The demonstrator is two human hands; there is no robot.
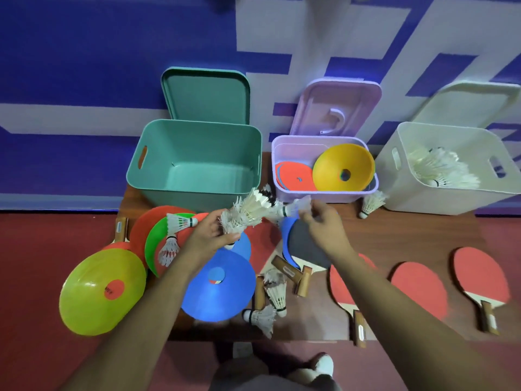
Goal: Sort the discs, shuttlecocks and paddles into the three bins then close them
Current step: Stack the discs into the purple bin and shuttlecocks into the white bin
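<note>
The left hand (pixel 210 235) clamps a nested stack of shuttlecocks (pixel 248 211), its long axis slanting up-right toward the right hand (pixel 321 218), whose grip pinches one shuttlecock (pixel 296 207). The white bin (pixel 394 176) lies far right, nearer the right hand.

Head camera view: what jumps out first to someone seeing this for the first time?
Both hands meet mid-table: the left hand clutches a bunch of shuttlecocks, the right hand pinches another shuttlecock. Behind stand three open bins, the green bin empty; bright discs crowd the table's left.
</note>
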